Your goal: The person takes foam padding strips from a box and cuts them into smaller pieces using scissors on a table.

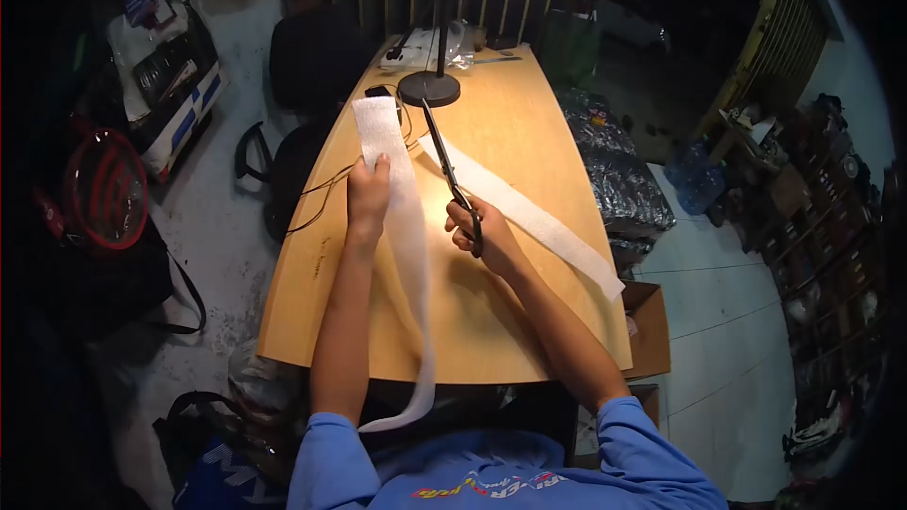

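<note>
My left hand grips a long strip of white foam sheet near its upper end, thumb on top. The strip hangs down between my arms and curls past the table's front edge. In my right hand is a pair of black-handled scissors, fingers in the handles, blades pointing away from me and looking closed. The scissors are apart from the held strip, to its right. A second white foam strip lies slantwise on the wooden table, partly under the scissors and my right hand.
A lamp stand with a round black base stands toward the far end, with a clear plastic bag behind it. Thin black cables cross the left edge. A cardboard box sits beside the front right corner, black-wrapped bundles farther back.
</note>
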Tool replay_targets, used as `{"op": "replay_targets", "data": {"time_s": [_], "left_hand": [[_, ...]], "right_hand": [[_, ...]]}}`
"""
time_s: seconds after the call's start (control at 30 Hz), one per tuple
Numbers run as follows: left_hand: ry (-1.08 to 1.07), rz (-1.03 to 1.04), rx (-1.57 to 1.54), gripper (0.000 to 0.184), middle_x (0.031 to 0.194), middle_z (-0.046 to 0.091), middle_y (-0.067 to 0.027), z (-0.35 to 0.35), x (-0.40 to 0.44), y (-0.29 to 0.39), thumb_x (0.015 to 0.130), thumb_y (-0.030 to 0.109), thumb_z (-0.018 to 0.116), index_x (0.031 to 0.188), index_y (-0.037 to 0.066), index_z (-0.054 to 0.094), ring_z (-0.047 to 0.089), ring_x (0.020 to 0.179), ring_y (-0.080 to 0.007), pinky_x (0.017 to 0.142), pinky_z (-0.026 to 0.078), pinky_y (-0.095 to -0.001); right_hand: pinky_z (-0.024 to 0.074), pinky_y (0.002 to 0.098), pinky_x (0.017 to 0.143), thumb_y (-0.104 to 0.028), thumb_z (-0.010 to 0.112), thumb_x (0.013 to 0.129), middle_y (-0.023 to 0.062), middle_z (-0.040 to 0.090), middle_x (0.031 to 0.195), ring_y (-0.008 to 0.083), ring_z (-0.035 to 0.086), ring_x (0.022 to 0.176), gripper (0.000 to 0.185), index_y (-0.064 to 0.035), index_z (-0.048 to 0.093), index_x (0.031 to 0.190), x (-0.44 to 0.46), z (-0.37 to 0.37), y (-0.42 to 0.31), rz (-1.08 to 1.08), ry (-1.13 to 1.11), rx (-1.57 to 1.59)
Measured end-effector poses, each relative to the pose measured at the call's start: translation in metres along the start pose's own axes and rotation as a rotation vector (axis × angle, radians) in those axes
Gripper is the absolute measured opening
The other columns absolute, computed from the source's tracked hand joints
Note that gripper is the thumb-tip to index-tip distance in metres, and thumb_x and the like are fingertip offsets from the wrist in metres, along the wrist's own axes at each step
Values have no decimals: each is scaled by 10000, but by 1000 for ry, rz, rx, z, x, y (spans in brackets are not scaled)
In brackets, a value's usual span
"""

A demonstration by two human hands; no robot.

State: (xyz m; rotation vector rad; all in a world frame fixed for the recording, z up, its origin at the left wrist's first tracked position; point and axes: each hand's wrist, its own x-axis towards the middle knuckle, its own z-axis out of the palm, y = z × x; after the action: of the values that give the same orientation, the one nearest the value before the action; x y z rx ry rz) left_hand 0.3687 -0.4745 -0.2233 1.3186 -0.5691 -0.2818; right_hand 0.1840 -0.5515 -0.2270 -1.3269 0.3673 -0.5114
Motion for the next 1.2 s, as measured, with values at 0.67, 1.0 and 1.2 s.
{"op": "replay_targets", "data": {"time_s": [0.67,1.0,1.2], "left_hand": [[-507,-485,6,421,864,654,-87,-54,-241,46,838,132,696,1173,-56,524,591,621,-92,520,463,-207],[-307,-510,-228,397,871,648,-144,-37,-257,37,874,83,636,1172,-121,472,625,606,-145,506,502,-223],[-366,-538,-399,379,941,651,-173,-24,-254,29,880,70,621,1168,-134,483,665,757,-180,711,561,-247]], "right_hand": [[464,216,675,-109,725,793,58,578,840,122,583,758,453,96,464,1101,25,-1,-21,-298,295,-50],[455,308,525,-398,791,701,90,599,590,159,574,532,487,34,585,794,12,-61,14,-53,562,-686],[353,197,438,-484,678,819,-24,484,623,35,454,519,537,10,538,978,-118,-57,-41,64,280,-327]]}}
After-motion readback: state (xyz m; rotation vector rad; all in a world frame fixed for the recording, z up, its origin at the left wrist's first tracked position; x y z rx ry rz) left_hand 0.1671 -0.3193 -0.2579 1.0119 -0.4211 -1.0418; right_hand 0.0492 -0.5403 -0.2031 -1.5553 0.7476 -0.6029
